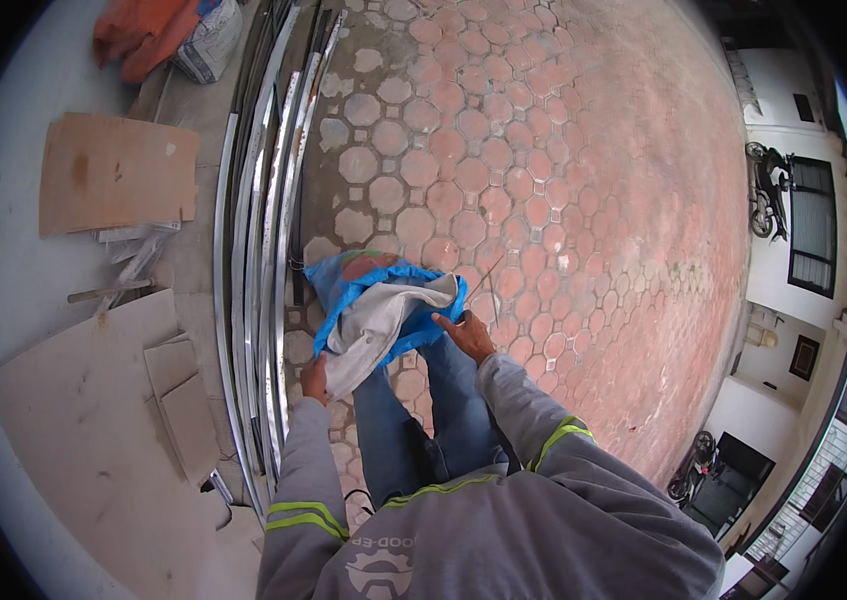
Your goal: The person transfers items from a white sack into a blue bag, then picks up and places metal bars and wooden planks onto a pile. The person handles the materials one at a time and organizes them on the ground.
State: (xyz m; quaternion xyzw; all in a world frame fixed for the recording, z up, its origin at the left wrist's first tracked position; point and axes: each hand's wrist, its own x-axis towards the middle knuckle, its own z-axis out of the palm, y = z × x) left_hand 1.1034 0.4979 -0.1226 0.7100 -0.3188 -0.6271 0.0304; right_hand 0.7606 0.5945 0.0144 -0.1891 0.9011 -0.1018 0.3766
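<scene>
A blue plastic sack (344, 298) with a gaping mouth is held in front of my legs. Inside it and spilling over its rim is a pale grey cloth (383, 318) that looks like a garment. My left hand (312, 375) grips the lower left edge, where the cloth meets the plastic. My right hand (468, 334) is closed on the sack's right edge, thumb side near the cloth. Both forearms are in grey sleeves with yellow-green bands.
Long metal bars (261, 200) lie along my left. Beyond them are cardboard pieces (118, 175), stone-like slabs (73, 400), an orange tarp (138, 35) and a white sack (208, 50). Octagonal pavers (563, 200) extend rightward to house fronts with parked motorcycles (766, 190).
</scene>
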